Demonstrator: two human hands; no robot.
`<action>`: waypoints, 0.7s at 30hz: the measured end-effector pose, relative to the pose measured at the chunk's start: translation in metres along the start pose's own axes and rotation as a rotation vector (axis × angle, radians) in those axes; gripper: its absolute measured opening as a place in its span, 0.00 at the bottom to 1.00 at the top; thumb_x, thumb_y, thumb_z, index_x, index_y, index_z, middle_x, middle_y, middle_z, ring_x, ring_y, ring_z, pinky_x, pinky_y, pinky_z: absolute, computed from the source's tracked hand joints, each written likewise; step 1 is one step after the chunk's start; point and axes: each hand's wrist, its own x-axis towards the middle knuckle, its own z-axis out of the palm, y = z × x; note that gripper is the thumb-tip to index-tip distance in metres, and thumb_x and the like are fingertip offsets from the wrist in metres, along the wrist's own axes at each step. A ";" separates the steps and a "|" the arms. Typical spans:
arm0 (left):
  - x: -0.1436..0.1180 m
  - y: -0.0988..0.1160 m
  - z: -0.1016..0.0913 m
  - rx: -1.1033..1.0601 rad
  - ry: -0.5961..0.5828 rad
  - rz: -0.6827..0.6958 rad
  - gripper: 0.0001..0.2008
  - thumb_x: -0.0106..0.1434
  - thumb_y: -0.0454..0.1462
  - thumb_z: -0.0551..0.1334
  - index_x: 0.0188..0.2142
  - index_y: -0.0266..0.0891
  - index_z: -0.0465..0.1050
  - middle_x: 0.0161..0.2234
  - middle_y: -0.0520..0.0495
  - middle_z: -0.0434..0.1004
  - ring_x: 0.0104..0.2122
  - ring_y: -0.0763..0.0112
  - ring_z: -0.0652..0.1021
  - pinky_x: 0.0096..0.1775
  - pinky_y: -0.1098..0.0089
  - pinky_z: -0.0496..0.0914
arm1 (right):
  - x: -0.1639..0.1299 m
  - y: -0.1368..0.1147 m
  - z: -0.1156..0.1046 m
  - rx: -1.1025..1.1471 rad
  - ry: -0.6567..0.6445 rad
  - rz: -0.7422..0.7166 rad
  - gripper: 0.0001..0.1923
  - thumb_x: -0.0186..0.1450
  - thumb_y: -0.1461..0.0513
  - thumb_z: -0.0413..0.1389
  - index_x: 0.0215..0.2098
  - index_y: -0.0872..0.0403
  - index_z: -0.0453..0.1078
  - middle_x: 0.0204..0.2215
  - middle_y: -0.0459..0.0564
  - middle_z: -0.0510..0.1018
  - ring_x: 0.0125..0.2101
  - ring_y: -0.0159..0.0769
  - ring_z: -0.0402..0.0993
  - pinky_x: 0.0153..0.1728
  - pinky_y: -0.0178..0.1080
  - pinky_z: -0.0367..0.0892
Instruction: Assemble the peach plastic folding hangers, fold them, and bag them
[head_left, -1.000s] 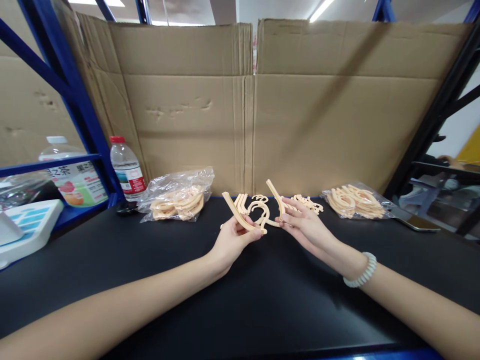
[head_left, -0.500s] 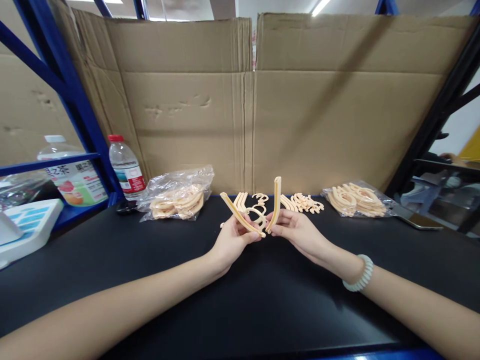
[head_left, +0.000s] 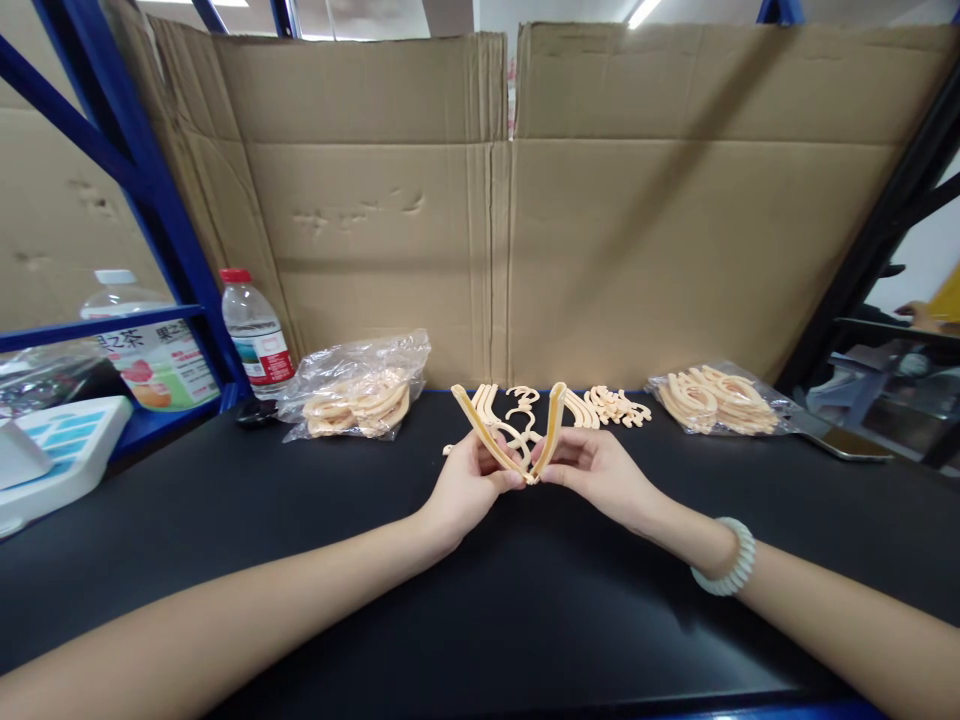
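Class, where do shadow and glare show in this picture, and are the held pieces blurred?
Head view: a diagonal shadow crosses the right brown cardboard panel; head view: glints whiten a crinkled clear plastic bag at left; head view: both cream curved strips look fairly crisp.

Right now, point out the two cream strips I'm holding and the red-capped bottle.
Left cream strip (head_left: 484, 432), head view: on its middle length.
Right cream strip (head_left: 553, 432), head view: on its middle length.
Red-capped bottle (head_left: 264, 352), head view: on its label.

The head-worn camera looks forward and down across the table (head_left: 525, 610) toward upright cardboard (head_left: 697, 260).
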 end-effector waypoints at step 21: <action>-0.001 -0.001 0.000 -0.010 0.047 -0.004 0.18 0.44 0.29 0.68 0.30 0.38 0.60 0.22 0.56 0.75 0.25 0.73 0.77 0.32 0.71 0.74 | 0.000 0.005 0.009 -0.033 0.146 0.051 0.12 0.49 0.59 0.67 0.27 0.55 0.70 0.27 0.47 0.78 0.28 0.35 0.76 0.34 0.40 0.73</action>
